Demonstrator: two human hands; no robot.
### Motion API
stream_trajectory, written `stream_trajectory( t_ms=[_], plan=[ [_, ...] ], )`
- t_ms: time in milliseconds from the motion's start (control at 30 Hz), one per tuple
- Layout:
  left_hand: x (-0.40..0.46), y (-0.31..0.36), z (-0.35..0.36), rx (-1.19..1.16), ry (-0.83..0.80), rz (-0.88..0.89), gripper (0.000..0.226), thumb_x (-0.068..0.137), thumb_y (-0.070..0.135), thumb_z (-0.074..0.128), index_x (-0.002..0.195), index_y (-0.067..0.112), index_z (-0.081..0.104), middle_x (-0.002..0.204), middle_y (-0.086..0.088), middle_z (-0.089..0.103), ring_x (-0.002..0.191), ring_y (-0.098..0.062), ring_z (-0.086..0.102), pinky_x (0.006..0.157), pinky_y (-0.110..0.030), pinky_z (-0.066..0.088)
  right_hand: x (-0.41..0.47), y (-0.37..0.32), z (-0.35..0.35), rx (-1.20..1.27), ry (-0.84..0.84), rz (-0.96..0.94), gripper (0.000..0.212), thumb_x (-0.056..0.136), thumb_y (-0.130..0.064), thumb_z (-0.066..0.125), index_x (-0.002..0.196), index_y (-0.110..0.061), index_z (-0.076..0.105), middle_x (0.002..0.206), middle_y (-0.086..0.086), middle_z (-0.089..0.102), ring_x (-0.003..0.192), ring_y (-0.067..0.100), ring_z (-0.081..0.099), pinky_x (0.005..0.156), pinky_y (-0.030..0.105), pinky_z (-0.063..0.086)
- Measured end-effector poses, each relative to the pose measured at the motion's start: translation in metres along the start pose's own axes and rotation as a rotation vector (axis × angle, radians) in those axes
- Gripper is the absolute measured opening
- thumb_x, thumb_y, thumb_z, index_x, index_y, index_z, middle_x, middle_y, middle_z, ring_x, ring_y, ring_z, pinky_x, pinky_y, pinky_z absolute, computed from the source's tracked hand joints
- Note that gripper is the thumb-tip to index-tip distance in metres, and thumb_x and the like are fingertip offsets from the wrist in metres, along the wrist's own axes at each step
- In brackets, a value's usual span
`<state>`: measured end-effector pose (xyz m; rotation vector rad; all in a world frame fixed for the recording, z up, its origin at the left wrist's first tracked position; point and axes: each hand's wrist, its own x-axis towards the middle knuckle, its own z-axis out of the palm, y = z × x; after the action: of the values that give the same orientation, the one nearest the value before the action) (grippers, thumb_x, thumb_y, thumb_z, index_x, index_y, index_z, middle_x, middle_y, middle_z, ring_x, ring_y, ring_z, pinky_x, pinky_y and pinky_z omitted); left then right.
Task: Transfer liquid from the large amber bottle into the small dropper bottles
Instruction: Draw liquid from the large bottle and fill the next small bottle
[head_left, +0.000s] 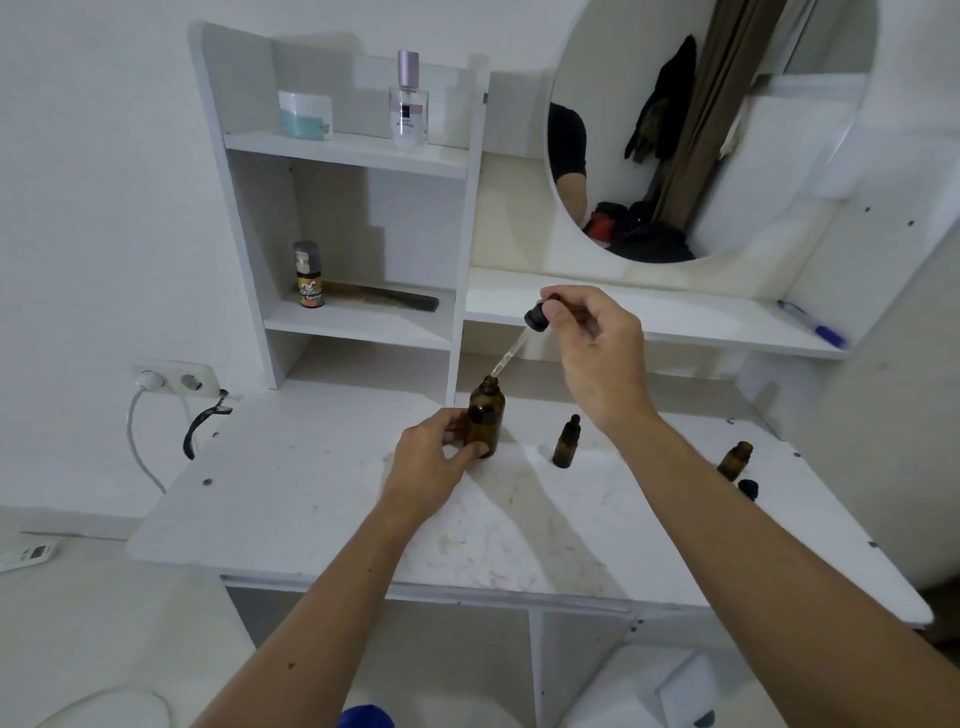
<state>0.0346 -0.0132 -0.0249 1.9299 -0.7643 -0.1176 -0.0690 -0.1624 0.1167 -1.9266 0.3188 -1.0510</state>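
The large amber bottle (487, 415) stands uncapped on the white desk (311, 499), and my left hand (434, 457) grips its lower body. My right hand (597, 348) holds a glass dropper (511, 353) by its black bulb, tilted, with the tip just above the bottle's mouth. To the right stands a small capped dropper bottle (566, 442). Farther right is a small uncapped amber bottle (734, 460) with a black cap (748, 488) lying beside it.
A shelf unit at the back holds a perfume bottle (409, 98), a jar (305, 114), a spray can (308, 274) and a comb (384, 297). A round mirror (711, 130) hangs behind. A pen (813, 323) lies on the right ledge. A wall socket (174, 379) with a cable is at the left.
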Motion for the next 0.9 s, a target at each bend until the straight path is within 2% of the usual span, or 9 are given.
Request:
stream_trajectory(
  t_ms=[200, 267, 367, 433, 500, 600, 700, 800, 900],
  plan=[
    [-0.009, 0.007, 0.000, 0.008, 0.026, -0.024, 0.051, 0.088, 0.024, 0.083, 0.134, 0.014, 0.063, 0.122, -0.001, 0.075, 0.111, -0.011, 0.069, 0.106, -0.034, 0.054, -0.004, -0.006, -0.025, 0.062, 0.069, -0.027, 0.014, 0.103, -0.011, 0.067, 0.113, -0.017, 0.076, 0.106, -0.007, 0.077, 0.103, 0.006, 0.072, 0.099, 0.020, 0.055],
    [-0.019, 0.012, 0.002, -0.037, 0.076, -0.079, 0.055, 0.087, 0.024, 0.084, 0.136, 0.012, 0.061, 0.124, -0.002, 0.073, 0.110, -0.012, 0.068, 0.102, -0.028, 0.054, -0.009, -0.003, -0.039, 0.049, 0.084, -0.031, 0.014, 0.103, -0.012, 0.067, 0.113, -0.017, 0.076, 0.107, -0.004, 0.077, 0.106, 0.010, 0.073, 0.099, 0.021, 0.055],
    [-0.046, 0.022, 0.013, -0.113, 0.161, -0.139, 0.052, 0.089, 0.023, 0.082, 0.135, 0.014, 0.060, 0.120, 0.002, 0.072, 0.103, -0.007, 0.067, 0.089, -0.012, 0.049, -0.020, 0.006, -0.065, 0.033, 0.119, -0.013, 0.014, 0.103, -0.013, 0.067, 0.114, -0.014, 0.076, 0.107, -0.004, 0.077, 0.105, 0.009, 0.073, 0.096, 0.018, 0.054],
    [-0.065, 0.033, 0.029, -0.138, 0.146, -0.132, 0.049, 0.089, 0.026, 0.082, 0.132, 0.018, 0.061, 0.117, 0.008, 0.071, 0.101, -0.003, 0.067, 0.083, -0.005, 0.045, -0.029, 0.014, -0.084, 0.013, 0.139, 0.006, 0.014, 0.103, -0.012, 0.067, 0.114, -0.015, 0.076, 0.108, -0.006, 0.077, 0.106, 0.008, 0.073, 0.095, 0.017, 0.054],
    [-0.077, 0.046, 0.048, -0.161, 0.097, -0.115, 0.048, 0.088, 0.029, 0.082, 0.131, 0.019, 0.062, 0.116, 0.010, 0.071, 0.103, -0.002, 0.068, 0.085, -0.005, 0.046, -0.037, 0.022, -0.102, 0.000, 0.161, 0.042, 0.014, 0.103, -0.012, 0.067, 0.114, -0.017, 0.076, 0.109, -0.008, 0.077, 0.107, 0.005, 0.073, 0.096, 0.016, 0.053],
    [-0.081, 0.064, 0.075, -0.187, 0.029, -0.091, 0.048, 0.089, 0.030, 0.082, 0.131, 0.019, 0.063, 0.121, 0.006, 0.072, 0.108, -0.003, 0.068, 0.093, -0.013, 0.052, -0.046, 0.033, -0.129, -0.006, 0.212, 0.105, 0.015, 0.104, -0.013, 0.067, 0.113, -0.018, 0.076, 0.110, -0.009, 0.077, 0.106, 0.001, 0.071, 0.096, 0.013, 0.053],
    [-0.075, 0.080, 0.100, -0.204, -0.056, -0.047, 0.054, 0.089, 0.029, 0.082, 0.137, 0.015, 0.061, 0.130, 0.002, 0.071, 0.115, -0.006, 0.067, 0.099, -0.016, 0.051, -0.050, 0.043, -0.150, -0.020, 0.248, 0.138, 0.015, 0.104, -0.014, 0.066, 0.115, -0.013, 0.076, 0.107, -0.005, 0.077, 0.098, -0.003, 0.071, 0.091, 0.009, 0.051],
    [-0.063, 0.094, 0.124, -0.204, -0.153, -0.001, 0.061, 0.090, 0.027, 0.081, 0.144, 0.014, 0.057, 0.140, 0.001, 0.065, 0.126, -0.008, 0.062, 0.104, -0.018, 0.047, -0.050, 0.053, -0.163, -0.046, 0.261, 0.137, 0.014, 0.104, -0.016, 0.067, 0.115, -0.014, 0.075, 0.110, 0.000, 0.078, 0.103, 0.005, 0.072, 0.094, 0.012, 0.053],
    [-0.046, 0.100, 0.143, -0.199, -0.175, 0.025, 0.064, 0.091, 0.027, 0.080, 0.147, 0.012, 0.053, 0.146, 0.000, 0.061, 0.134, -0.012, 0.058, 0.108, -0.022, 0.045, -0.048, 0.061, -0.166, -0.050, 0.264, 0.144, 0.013, 0.104, -0.017, 0.067, 0.113, -0.022, 0.075, 0.110, -0.002, 0.078, 0.104, 0.005, 0.073, 0.093, 0.010, 0.053]
  ],
)
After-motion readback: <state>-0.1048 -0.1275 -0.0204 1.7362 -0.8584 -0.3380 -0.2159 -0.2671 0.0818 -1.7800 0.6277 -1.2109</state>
